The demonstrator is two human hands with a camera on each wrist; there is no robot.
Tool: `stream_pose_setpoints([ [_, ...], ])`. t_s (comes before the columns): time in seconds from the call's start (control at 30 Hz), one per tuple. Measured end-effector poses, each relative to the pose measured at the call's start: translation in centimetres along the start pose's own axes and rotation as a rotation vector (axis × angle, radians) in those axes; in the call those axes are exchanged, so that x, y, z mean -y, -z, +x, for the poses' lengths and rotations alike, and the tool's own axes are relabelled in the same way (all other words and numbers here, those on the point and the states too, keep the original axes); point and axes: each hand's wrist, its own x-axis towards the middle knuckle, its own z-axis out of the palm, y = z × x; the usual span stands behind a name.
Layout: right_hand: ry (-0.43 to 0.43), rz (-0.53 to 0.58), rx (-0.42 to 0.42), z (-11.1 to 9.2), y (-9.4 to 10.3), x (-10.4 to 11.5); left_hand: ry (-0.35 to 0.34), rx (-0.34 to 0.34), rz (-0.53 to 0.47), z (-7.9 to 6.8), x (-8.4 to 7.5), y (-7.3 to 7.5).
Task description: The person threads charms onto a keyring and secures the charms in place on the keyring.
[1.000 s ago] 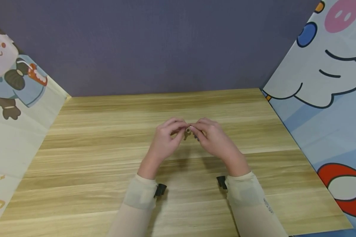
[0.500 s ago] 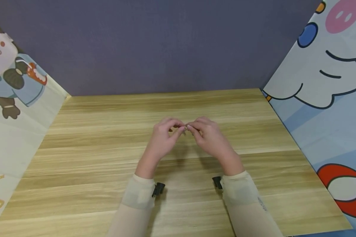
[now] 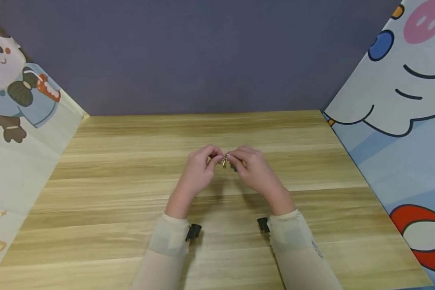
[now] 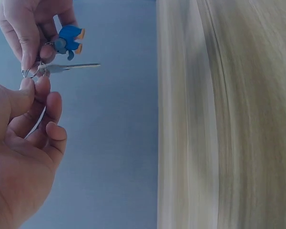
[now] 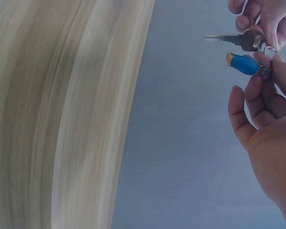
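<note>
In the head view, my left hand and right hand meet above the table, fingertips close together. Both pinch a small metal key ring between thumb and index finger. A key hangs on the ring, its blade pointing away from the fingers. From a short chain beside my right fingers dangles a small blue animal charm with orange feet. In the left wrist view the key lies just below that charm. The fingertips partly cover the ring, so its gap cannot be made out.
A wood-grain table extends under both arms. Behind it rises a dark grey-blue panel. Cartoon-printed panels stand at the left and right. Each sleeve carries a black wrist camera mount.
Both hands have shifted slightly left, and the right forearm has followed. The key and blue charm, mostly hidden half a second ago, show again below the fingers. The head view has turned slightly.
</note>
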Motion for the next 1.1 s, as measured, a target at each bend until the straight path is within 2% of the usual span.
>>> stream_pose_setpoints([
  [0.23, 0.009, 0.067, -0.042, -0.1, -0.2, 0.0, 0.01, -0.003, -0.04, 0.0, 0.1, 0.0],
  [0.53, -0.032, 0.218, -0.115, -0.1, -0.7, 0.2, 0.033, -0.064, -0.181, 0.1, -0.3, -0.1],
  [0.73, -0.123, 0.346, -0.14, -0.1, -0.8, 0.6, 0.115, -0.105, -0.264, 0.2, -0.6, -0.5],
  [0.87, -0.2, 0.452, -0.158, 0.0, -0.9, 0.7, 0.17, -0.16, -0.333, 0.4, -1.0, -0.9],
  [1.1, -0.268, 0.561, -0.203, 0.2, -1.0, 0.7, 0.226, -0.236, -0.508, 0.6, -1.4, -1.8],
])
